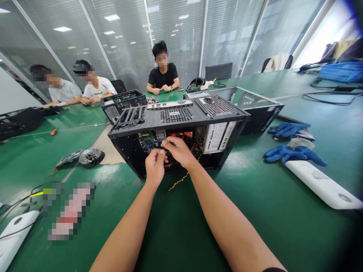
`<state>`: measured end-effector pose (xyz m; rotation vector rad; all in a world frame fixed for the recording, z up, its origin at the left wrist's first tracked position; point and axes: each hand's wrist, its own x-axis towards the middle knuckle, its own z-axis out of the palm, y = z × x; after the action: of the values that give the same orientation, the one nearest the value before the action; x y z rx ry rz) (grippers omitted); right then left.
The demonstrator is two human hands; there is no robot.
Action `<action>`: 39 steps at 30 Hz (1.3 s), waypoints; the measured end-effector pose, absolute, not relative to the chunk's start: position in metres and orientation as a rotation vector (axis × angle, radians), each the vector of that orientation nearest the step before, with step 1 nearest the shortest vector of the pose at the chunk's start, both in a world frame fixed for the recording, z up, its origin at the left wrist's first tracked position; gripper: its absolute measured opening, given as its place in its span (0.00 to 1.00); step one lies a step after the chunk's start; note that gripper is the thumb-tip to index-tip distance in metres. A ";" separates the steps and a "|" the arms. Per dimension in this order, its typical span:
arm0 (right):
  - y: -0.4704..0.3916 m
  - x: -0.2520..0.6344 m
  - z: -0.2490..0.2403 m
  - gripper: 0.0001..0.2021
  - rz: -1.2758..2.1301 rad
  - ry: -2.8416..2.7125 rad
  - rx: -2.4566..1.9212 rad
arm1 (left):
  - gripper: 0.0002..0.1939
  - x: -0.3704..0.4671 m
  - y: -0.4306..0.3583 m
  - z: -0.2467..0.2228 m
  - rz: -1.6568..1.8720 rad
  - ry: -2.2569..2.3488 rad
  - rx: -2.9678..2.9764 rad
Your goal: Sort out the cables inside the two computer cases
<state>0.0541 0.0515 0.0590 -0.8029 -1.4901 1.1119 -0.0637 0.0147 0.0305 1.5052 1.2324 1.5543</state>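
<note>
Short of the far edge of the worktop (241, 204), an opened computer case (181, 121) is set. At its open side, left hand (155, 164) and right hand (179, 150) seem pinched; whether anything is gripped cannot be told. Fine inside work seems underway; steady handling is likely needed next.

The left hand (154, 166) and right hand (179, 152) are pinching close together at the open side of a black computer tower case (151, 118); anything between their fingertips is too small to tell. A motherboard (146, 144) is standing just beyond them, a power supply unit (217, 139) is sitting to their right, and a yellow-black twisted cable (178, 183) is trailing beneath the right wrist.
</note>
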 end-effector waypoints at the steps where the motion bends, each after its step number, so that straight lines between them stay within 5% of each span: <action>1: 0.052 0.054 0.059 0.11 1.122 -1.493 -0.789 | 0.14 -0.064 0.015 0.030 1.558 1.206 1.481; 9: 0.053 0.056 0.058 0.13 1.042 -1.560 -0.818 | 0.12 -0.068 0.013 0.027 1.639 1.323 1.614; 18: 0.052 0.056 0.057 0.14 1.170 -1.490 -0.769 | 0.14 -0.060 0.017 0.034 1.423 0.829 1.083; 31: 0.054 0.052 0.057 0.16 0.919 -1.525 -0.913 | 0.07 -0.063 0.009 0.034 1.735 1.510 1.988; 39: 0.052 0.053 0.058 0.17 1.055 -1.422 -0.848 | 0.15 -0.061 0.016 0.033 1.518 1.066 1.300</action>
<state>0.0530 0.0521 0.0576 -0.8475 -1.4218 1.0549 -0.0613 0.0161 0.0331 1.3002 1.0656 1.5179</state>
